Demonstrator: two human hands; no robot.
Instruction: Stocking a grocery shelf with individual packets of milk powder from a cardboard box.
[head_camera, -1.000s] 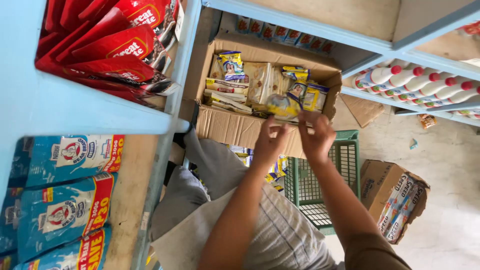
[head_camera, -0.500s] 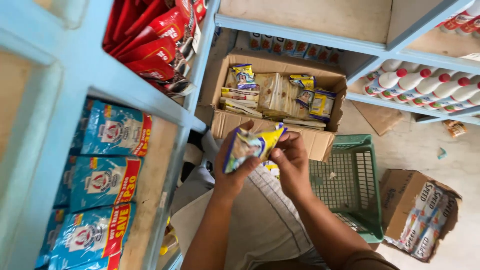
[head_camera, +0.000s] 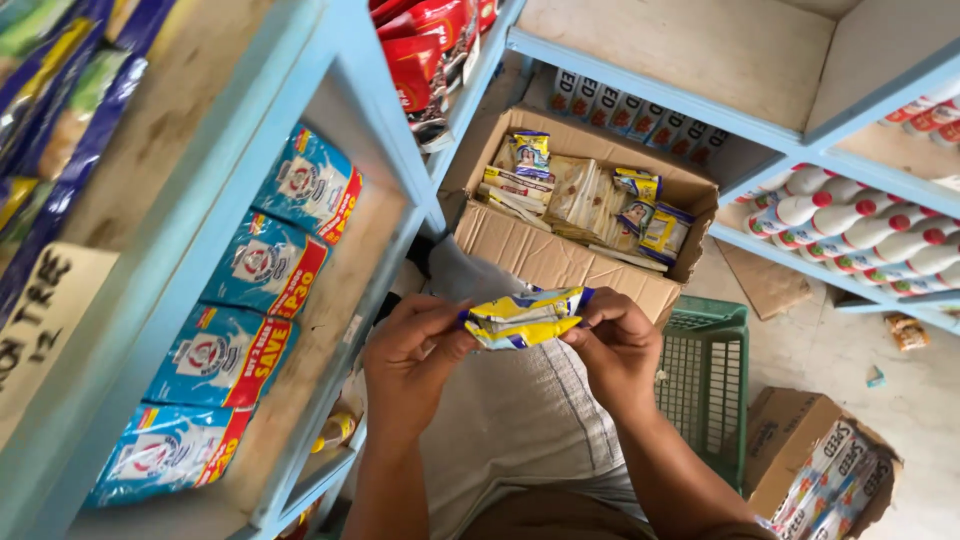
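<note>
We are pinching a small stack of yellow sachets (head_camera: 525, 318) between the fingers (head_camera: 452, 340) of our left hand (head_camera: 412, 352) and the fingertips of our right hand (head_camera: 615, 345), each closed on one end, holding it level above our lap. Just beyond it, an open cardboard box (head_camera: 560, 260) is sitting with more packets inside. A green basket (head_camera: 715, 385) is standing at the right, blue shelves (head_camera: 340, 120) at the left.

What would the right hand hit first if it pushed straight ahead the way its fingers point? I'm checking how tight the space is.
The right hand points toward the left hand, with the yellow packet pinched between them. It would meet that packet first, then the left hand's fingers, though depth is hard to judge.
</note>
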